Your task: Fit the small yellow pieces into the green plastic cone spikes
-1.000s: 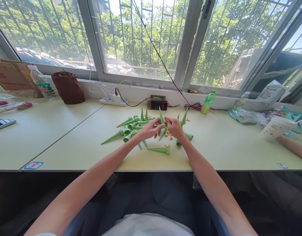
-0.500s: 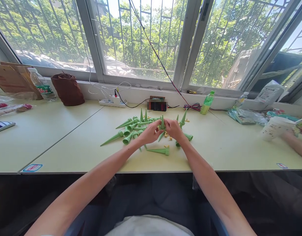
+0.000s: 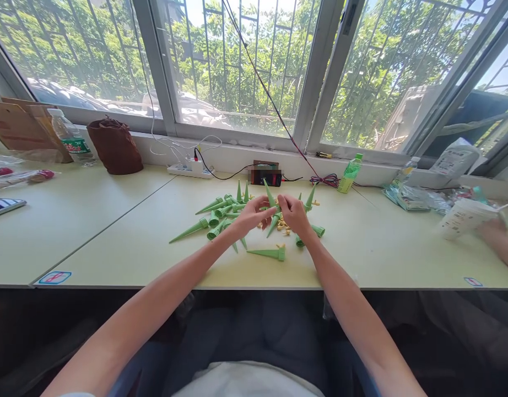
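Note:
A green plastic watering spike (image 3: 270,193) stands tip up, leaning left, between my hands. My right hand (image 3: 294,214) is closed around its base end, thumb and fingers pinched together. My left hand (image 3: 254,214) is beside it with fingers apart and the thumb stretched toward the base; whether the thumb touches is hard to see. Small yellow valve pieces (image 3: 282,225) lie on the table below my hands, partly covered. More green spikes lie heaped to the left, and a single spike (image 3: 267,253) lies flat in front.
Several spikes, some upright, stand near a phone (image 3: 265,177) by the window sill. A green-labelled bottle (image 3: 350,173), a power strip (image 3: 190,171) and a brown bag (image 3: 114,148) line the back. At right, another person's hand (image 3: 494,234) is by a white cup (image 3: 464,219).
The spike in my hands has tilted from upright to leaning left. My left fingers have loosened and spread away from it, while my right hand keeps its grip.

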Action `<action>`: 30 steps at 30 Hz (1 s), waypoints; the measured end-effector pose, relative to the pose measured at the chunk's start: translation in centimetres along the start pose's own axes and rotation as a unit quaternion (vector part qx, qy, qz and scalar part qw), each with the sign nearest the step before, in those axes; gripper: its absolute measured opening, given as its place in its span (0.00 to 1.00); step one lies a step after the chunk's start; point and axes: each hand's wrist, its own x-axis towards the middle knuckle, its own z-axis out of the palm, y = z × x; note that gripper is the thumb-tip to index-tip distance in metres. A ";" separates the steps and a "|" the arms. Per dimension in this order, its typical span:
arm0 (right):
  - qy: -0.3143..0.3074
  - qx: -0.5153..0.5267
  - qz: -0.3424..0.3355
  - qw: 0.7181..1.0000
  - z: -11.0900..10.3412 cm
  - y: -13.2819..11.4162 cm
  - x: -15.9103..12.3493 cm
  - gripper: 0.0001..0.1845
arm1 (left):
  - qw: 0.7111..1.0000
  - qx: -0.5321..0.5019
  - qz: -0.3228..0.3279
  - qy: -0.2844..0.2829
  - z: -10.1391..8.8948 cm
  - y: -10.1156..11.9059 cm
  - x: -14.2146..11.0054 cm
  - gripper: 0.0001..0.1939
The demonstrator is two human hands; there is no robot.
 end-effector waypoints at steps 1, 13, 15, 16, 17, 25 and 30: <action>-0.006 0.000 0.003 1.000 0.0 0.0 0.0 0.26 | 1.000 0.006 0.001 -0.002 0.0 0.0 0.0 0.23; -0.020 -0.019 0.007 1.000 -0.1 0.3 0.1 0.26 | 0.914 0.337 0.215 0.067 -0.2 -1.7 0.0 0.07; -0.013 -0.016 0.009 1.000 0.0 0.3 0.1 0.26 | 0.903 0.355 0.228 0.078 -0.2 -1.7 0.0 0.07; -0.006 -0.014 0.010 1.000 0.1 0.3 0.1 0.26 | 0.902 0.357 0.225 0.090 -0.2 -1.7 0.1 0.07; 0.004 -0.012 0.011 1.000 0.1 0.3 0.1 0.26 | 0.903 0.355 0.218 0.105 -0.1 -1.7 0.1 0.08; 0.064 0.000 0.017 0.998 -0.1 0.1 0.0 0.25 | 0.962 0.227 0.038 0.146 0.4 -0.4 0.2 0.30; 0.001 0.017 0.001 1.000 -0.1 -0.1 -0.2 0.26 | 0.991 0.013 -0.130 0.010 0.5 0.5 -0.1 0.37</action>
